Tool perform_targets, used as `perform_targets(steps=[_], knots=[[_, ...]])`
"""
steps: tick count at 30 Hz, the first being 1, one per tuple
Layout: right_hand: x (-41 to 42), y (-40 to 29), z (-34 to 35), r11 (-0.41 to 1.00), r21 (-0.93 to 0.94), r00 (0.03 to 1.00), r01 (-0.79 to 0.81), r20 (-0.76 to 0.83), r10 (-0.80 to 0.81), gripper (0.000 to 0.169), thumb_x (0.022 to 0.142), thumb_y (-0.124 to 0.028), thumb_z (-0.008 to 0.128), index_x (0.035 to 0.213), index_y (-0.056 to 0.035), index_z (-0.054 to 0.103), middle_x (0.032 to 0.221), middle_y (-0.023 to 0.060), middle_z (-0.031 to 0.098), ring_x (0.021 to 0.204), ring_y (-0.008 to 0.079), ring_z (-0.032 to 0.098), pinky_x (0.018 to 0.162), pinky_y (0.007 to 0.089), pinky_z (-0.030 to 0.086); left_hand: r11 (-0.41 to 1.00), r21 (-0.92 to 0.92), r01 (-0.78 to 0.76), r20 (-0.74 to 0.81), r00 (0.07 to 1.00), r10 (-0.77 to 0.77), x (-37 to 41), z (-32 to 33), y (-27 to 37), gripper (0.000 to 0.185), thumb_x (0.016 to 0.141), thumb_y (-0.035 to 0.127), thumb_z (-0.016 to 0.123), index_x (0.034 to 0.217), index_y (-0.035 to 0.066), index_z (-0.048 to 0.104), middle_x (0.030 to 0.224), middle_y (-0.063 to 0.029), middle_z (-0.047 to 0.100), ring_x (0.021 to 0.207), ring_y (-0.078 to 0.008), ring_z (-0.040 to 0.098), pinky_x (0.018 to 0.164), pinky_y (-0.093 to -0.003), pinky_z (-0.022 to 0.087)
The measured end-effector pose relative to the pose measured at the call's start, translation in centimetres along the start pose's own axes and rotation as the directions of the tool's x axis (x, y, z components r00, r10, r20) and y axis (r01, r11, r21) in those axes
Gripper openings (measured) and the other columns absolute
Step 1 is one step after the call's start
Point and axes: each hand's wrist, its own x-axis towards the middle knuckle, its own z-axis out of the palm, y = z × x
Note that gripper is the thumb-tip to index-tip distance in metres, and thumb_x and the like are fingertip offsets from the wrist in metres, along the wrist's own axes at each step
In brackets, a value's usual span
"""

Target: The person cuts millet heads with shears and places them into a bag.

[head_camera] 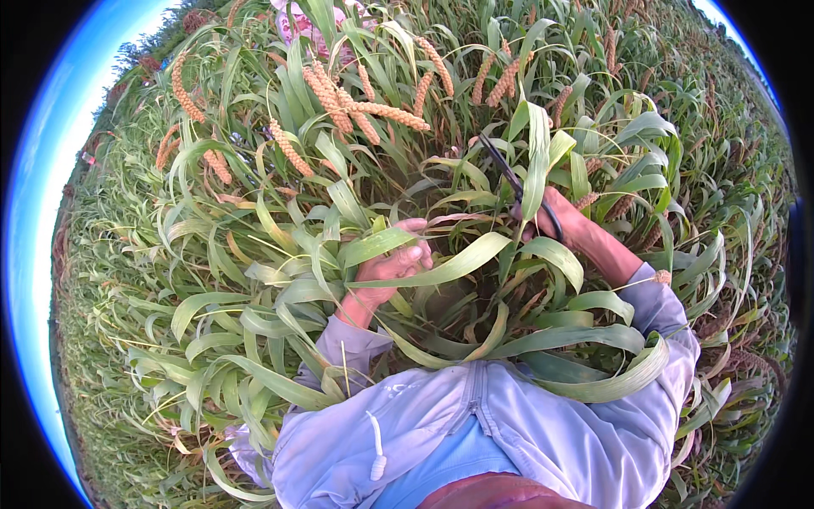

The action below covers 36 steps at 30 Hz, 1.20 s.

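Long green leaves of millet-like plants (pixel 445 270) cross in front of both my hands. My right hand (pixel 552 213) is shut on a pair of dark-handled scissors (pixel 502 162), whose blades point up and to the left; a broad leaf hides part of the grip. My left hand (pixel 397 257) is among the leaves to the left, thumb and fingers loosely curled, partly covered by leaves; whether it holds anything is hidden. Orange-tan seed heads (pixel 331 98) hang in a cluster beyond my hands, and a single one (pixel 289 147) droops above and left of my left hand.
Dense leafy plants surround me on all sides. More seed heads (pixel 186 89) arch at the upper left. Pink and white patterned cloth (pixel 305 25) shows behind leaves at the top. A small seed head (pixel 662 277) lies by my right sleeve. Leaves overlap both forearms.
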Motion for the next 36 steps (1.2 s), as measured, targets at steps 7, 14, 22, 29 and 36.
perform_targets(steps=[7, 14, 22, 29, 36], knots=[[-6.3, -1.6, -4.4, 1.0, 0.009, 1.0, 0.01, 0.006, -0.01, 0.025, 0.083, -0.022, 0.065, 0.076, 0.0015, 0.06, 0.069, 0.007, 0.06, 0.061, 0.0171, 0.064, 0.056, 0.0287, 0.053, 0.92, 0.214, -0.33, 0.077, 0.944, 0.321, 8.7, 3.4, 4.6, 0.055, 0.091, 0.012, 0.069, 0.136, -0.005, 0.043, 0.099, -0.0097, 0.067, 0.083, -0.0133, 0.065, 0.054, -0.0189, 0.046], [-12.0, -1.0, -7.8, 0.988, -0.134, 0.997, 0.078, 0.028, -0.074, 0.023, 0.077, -0.024, 0.063, 0.084, -0.0016, 0.066, 0.07, 0.0004, 0.059, 0.067, 0.0104, 0.054, 0.063, 0.0263, 0.043, 0.899, 0.365, -0.241, 0.163, 0.968, 0.193, 18.0, 8.9, 6.8, 0.029, 0.091, 0.023, 0.071, 0.106, 0.001, 0.063, 0.087, -0.0093, 0.069, 0.065, -0.0106, 0.061, 0.05, -0.0199, 0.043], [-14.6, -0.1, -6.9, 0.995, 0.078, 0.998, 0.058, 0.01, -0.059, 0.022, 0.075, -0.019, 0.062, 0.088, -0.0016, 0.067, 0.077, 0.0008, 0.062, 0.073, 0.0112, 0.055, 0.069, 0.0258, 0.043, 0.881, 0.47, 0.051, 0.39, 0.883, -0.26, 21.8, 12.5, 5.3, 0.048, 0.089, 0.049, 0.07, 0.098, 0.002, 0.066, 0.078, -0.0081, 0.068, 0.05, -0.0091, 0.052, 0.046, -0.0215, 0.037], [-15.9, 0.1, -5.4, 0.988, -0.054, 0.989, 0.144, 0.025, -0.143, 0.027, 0.076, -0.02, 0.064, 0.091, 0.0017, 0.069, 0.075, 0.0048, 0.064, 0.073, 0.0128, 0.059, 0.068, 0.0285, 0.047, 0.99, 0.102, 0.1, 0.497, 0.857, -0.137, 20.6, 14.5, 3.6, 0.035, 0.093, 0.033, 0.067, 0.109, 0.003, 0.063, 0.093, -0.0115, 0.069, 0.067, -0.0151, 0.064, 0.064, -0.0306, 0.055], [-15.0, -3.5, -3.8, 0.974, 0.015, 0.973, 0.225, 0.041, -0.225, 0.024, 0.088, -0.023, 0.059, 0.08, 0.0004, 0.06, 0.064, 0.0018, 0.057, 0.059, 0.0092, 0.056, 0.056, 0.0249, 0.046, 0.988, 0.045, 0.147, 0.538, 0.83, -0.148, 21.5, 16.1, 5.2, 0.038, 0.091, 0.018, 0.068, 0.122, -0.001, 0.059, 0.091, -0.0089, 0.067, 0.079, -0.0176, 0.065, 0.076, -0.0319, 0.055]])
